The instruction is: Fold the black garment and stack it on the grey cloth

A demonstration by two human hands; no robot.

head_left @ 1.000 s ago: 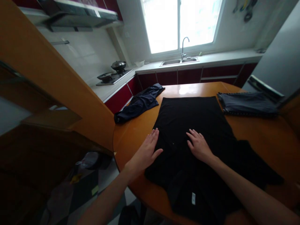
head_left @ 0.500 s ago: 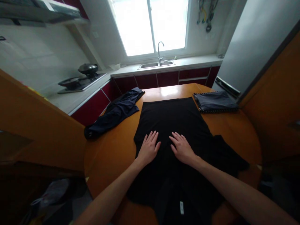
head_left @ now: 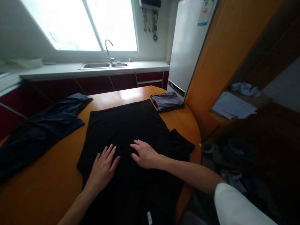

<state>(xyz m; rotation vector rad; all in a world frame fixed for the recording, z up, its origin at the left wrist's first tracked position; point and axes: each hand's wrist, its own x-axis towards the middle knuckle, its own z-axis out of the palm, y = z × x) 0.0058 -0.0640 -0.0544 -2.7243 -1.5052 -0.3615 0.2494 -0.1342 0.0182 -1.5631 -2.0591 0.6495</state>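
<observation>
A black shirt lies spread over the wooden table, its hem toward the far edge. One sleeve sticks out on the right, and a small white label shows near me. On the left part of the cloth rests my left hand, palm down with fingers spread. My right hand is over the middle of the shirt, fingers stretched out and thumb apart. Neither hand grips the fabric.
Dark blue clothing lies along the table's left side. A folded grey garment with a dotted edge sits at the far right. Beyond are a counter with a sink and a fridge. Papers lie on a shelf at right.
The view has turned to the right, so the table and clothes appear further left. Both hands remain flat on the shirt, and the shirt looks the same.
</observation>
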